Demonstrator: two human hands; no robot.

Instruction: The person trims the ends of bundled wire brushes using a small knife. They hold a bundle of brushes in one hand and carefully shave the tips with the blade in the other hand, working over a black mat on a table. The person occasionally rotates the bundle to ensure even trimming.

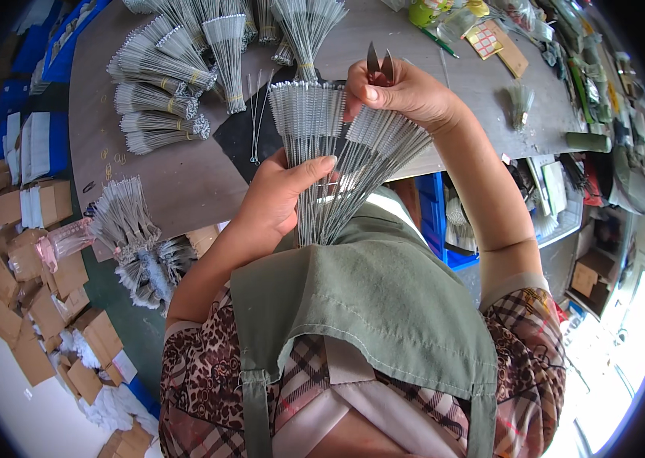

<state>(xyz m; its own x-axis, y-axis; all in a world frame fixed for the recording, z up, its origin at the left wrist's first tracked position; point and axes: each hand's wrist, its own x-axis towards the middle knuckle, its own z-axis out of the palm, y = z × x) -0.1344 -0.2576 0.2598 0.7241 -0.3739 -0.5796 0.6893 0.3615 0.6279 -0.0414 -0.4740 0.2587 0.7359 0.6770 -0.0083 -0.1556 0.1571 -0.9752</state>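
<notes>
A fanned bundle of thin wire brushes point(307, 114) with white bristle tops stands over my lap at the table edge. My left hand point(276, 195) is closed round its wire stems, thumb across the front. The bundle splits into two parts, left and right. My right hand point(410, 95) is closed on a pair of small pointed snips point(380, 67), blades up. Its fingers reach down at the gap between the two parts; the fingertips are partly hidden. A few loose wire brushes point(259, 114) lie on a dark mat point(234, 141) left of the bundle.
Several tied brush bundles point(158, 99) lie on the grey table point(162, 179). A green pen point(440, 43) and a wooden board point(511, 53) are at the far right. More brushes point(124, 214) hang off the left edge. Cardboard boxes point(55, 282) are piled left; a blue crate point(433, 214) stands below the table.
</notes>
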